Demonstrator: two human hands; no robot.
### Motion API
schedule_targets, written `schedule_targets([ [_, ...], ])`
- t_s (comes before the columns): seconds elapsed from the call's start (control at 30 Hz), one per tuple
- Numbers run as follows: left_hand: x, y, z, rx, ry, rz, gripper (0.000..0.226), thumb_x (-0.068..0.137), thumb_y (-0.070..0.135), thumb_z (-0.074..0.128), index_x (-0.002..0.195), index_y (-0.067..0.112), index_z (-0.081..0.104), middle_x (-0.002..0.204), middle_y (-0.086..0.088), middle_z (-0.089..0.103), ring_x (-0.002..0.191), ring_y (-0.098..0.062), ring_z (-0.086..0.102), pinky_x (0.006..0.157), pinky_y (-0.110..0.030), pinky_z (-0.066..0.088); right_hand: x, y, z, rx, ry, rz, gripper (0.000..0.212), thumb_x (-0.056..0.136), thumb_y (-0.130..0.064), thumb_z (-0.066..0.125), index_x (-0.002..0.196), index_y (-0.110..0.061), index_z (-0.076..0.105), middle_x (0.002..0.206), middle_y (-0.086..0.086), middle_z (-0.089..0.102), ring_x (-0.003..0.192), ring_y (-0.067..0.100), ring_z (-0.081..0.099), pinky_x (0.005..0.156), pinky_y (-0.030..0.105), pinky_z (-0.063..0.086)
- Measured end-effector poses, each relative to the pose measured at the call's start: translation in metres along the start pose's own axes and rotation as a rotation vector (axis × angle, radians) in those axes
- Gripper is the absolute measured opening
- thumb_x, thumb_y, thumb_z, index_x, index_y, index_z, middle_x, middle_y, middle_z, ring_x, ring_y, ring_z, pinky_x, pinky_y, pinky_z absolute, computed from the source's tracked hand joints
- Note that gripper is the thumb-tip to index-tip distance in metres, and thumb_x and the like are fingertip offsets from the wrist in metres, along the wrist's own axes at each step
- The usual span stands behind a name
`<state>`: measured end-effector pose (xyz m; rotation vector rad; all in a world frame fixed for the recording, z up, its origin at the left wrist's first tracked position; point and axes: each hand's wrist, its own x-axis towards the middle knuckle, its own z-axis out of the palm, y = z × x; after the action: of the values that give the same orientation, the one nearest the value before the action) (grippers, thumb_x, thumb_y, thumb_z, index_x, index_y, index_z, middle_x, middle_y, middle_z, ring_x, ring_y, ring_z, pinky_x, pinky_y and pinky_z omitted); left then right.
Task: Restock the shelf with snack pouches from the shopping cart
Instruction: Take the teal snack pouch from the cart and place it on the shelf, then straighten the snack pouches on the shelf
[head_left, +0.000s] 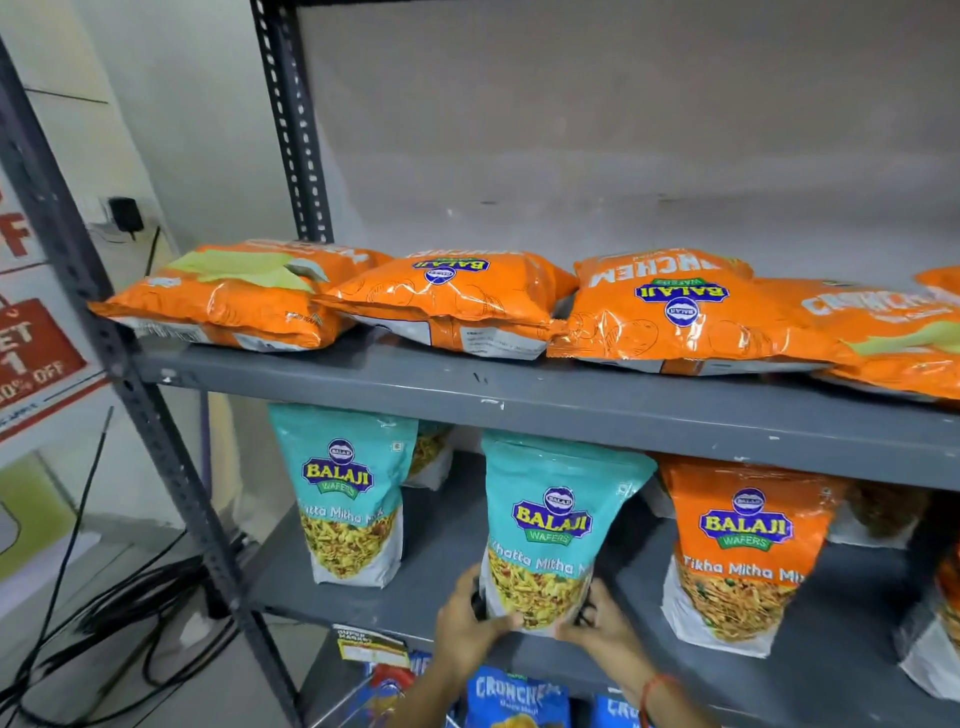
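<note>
A teal Khatta Mitha Mix pouch stands upright on the grey middle shelf, near its front edge. My left hand grips the pouch's lower left corner and my right hand grips its lower right corner. A second teal pouch stands upright to the left, with another partly hidden behind it. An orange Tikha Mitha Mix pouch stands to the right. The shopping cart is not in view.
Several orange snack bags lie flat on the upper shelf. Blue Crunchex bags sit below the middle shelf. The rack's slotted grey post runs down the left. Black cables lie on the floor at left, by red sale posters.
</note>
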<state>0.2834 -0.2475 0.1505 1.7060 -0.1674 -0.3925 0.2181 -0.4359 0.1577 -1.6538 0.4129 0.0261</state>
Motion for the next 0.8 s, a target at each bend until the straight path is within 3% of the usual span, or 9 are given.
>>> schedule_targets([
  [0.1, 0.006, 0.003, -0.002, 0.024, 0.031, -0.006, 0.073, 0.061, 0.022, 0.087, 0.125, 0.018, 0.053, 0.120, -0.002, 0.067, 0.111, -0.019, 0.063, 0.099, -0.044, 0.051, 0.010, 0.005, 0.004, -0.002, 0.010, -0.011, 0.055, 0.069, 0.004, 0.075, 0.111, -0.020, 0.050, 0.121, 0.007, 0.065, 0.111, 0.017, 0.061, 0.098, 0.034, 0.049],
  [0.17, 0.011, 0.004, -0.003, 0.016, 0.046, -0.026, 0.069, 0.064, 0.012, 0.085, 0.126, 0.015, 0.054, 0.121, -0.004, 0.067, 0.112, -0.023, 0.062, 0.100, -0.046, 0.050, 0.016, 0.006, 0.004, -0.009, 0.005, -0.016, 0.054, 0.068, 0.000, 0.077, 0.109, -0.024, 0.052, 0.120, 0.003, 0.065, 0.112, 0.016, 0.060, 0.101, 0.035, 0.047],
  [0.27, 0.016, 0.003, -0.003, 0.019, 0.069, -0.043, 0.071, 0.064, 0.011, 0.085, 0.127, 0.016, 0.053, 0.120, -0.003, 0.066, 0.111, -0.022, 0.061, 0.100, -0.044, 0.050, 0.024, 0.008, 0.002, 0.003, -0.010, -0.019, 0.054, 0.065, -0.008, 0.079, 0.108, -0.027, 0.053, 0.119, -0.002, 0.066, 0.112, 0.013, 0.059, 0.097, 0.030, 0.048],
  [0.47, 0.008, 0.000, 0.001, 0.052, 0.123, -0.020, 0.076, 0.065, 0.018, 0.085, 0.131, 0.014, 0.047, 0.121, 0.003, 0.060, 0.113, -0.016, 0.057, 0.100, -0.038, 0.048, 0.019, 0.008, -0.001, 0.041, -0.030, -0.026, 0.063, 0.063, -0.009, 0.083, 0.111, -0.030, 0.047, 0.117, -0.012, 0.061, 0.109, 0.007, 0.057, 0.072, 0.012, 0.051],
  [0.53, -0.003, 0.003, 0.004, 0.093, 0.250, -0.003, 0.062, 0.064, 0.023, 0.086, 0.118, 0.021, 0.054, 0.110, 0.004, 0.064, 0.101, -0.013, 0.062, 0.090, -0.034, 0.053, 0.010, 0.006, -0.002, 0.040, 0.007, -0.047, 0.083, 0.064, -0.007, 0.083, 0.126, -0.034, 0.035, 0.120, -0.014, 0.050, 0.114, 0.010, 0.050, 0.082, 0.014, 0.047],
  [0.63, -0.020, 0.015, 0.017, 0.194, 0.357, 0.049, 0.035, 0.064, 0.032, 0.085, 0.087, 0.037, 0.059, 0.088, 0.011, 0.070, 0.079, 0.000, 0.065, 0.072, -0.025, 0.052, -0.014, -0.004, -0.013, 0.016, 0.070, -0.076, 0.102, 0.067, -0.008, 0.083, 0.145, -0.025, 0.021, 0.131, -0.001, 0.038, 0.123, 0.018, 0.040, 0.099, 0.031, 0.039],
  [0.7, -0.031, 0.024, 0.032, 0.223, 0.336, 0.110, 0.028, 0.065, 0.030, 0.084, 0.078, 0.038, 0.061, 0.080, 0.016, 0.071, 0.077, 0.001, 0.065, 0.070, -0.025, 0.052, -0.035, -0.011, -0.024, 0.007, 0.127, -0.109, 0.098, 0.068, -0.012, 0.083, 0.145, -0.025, 0.024, 0.131, 0.000, 0.039, 0.123, 0.020, 0.041, 0.104, 0.039, 0.041],
  [0.8, -0.049, 0.044, 0.068, 0.246, 0.170, 0.176, 0.025, 0.068, 0.024, 0.082, 0.082, 0.034, 0.065, 0.074, 0.014, 0.071, 0.070, 0.005, 0.065, 0.072, -0.026, 0.054, -0.077, -0.016, -0.050, 0.032, 0.331, -0.188, 0.081, 0.071, -0.014, 0.080, 0.140, -0.022, 0.037, 0.127, 0.002, 0.048, 0.116, 0.020, 0.049, 0.101, 0.039, 0.044],
])
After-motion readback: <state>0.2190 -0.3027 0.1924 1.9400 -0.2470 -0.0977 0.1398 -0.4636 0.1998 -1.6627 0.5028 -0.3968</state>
